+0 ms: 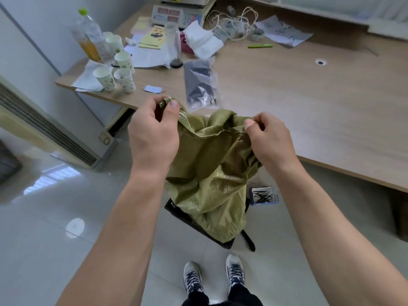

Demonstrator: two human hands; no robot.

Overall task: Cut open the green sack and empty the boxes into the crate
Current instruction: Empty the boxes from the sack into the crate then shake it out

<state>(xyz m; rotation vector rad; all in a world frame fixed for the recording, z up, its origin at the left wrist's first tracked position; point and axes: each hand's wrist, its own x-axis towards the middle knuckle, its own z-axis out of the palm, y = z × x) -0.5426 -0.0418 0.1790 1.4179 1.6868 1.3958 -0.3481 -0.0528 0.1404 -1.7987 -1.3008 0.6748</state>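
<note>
The green woven sack (pixel 212 180) hangs limp in front of me, held up by its top edge. My left hand (pixel 154 133) pinches the sack's left corner, where a white stitching thread shows. My right hand (pixel 269 140) pinches the top hem on the right. Below the sack a black crate (pixel 176 208) stands on the floor, mostly hidden by the fabric. A small open box (pixel 263 195) holding thin black pieces lies on the floor just right of the crate.
A wooden desk (pixel 309 102) runs across the back with paper cups (pixel 114 78), a bottle (pixel 90 34), a scale (pixel 178 14), papers, cords, a green pen (pixel 260 46) and a clear bag of dark parts (pixel 201 82). A floor air conditioner (pixel 44 133) stands left. My shoes (pixel 214 274) are on tile.
</note>
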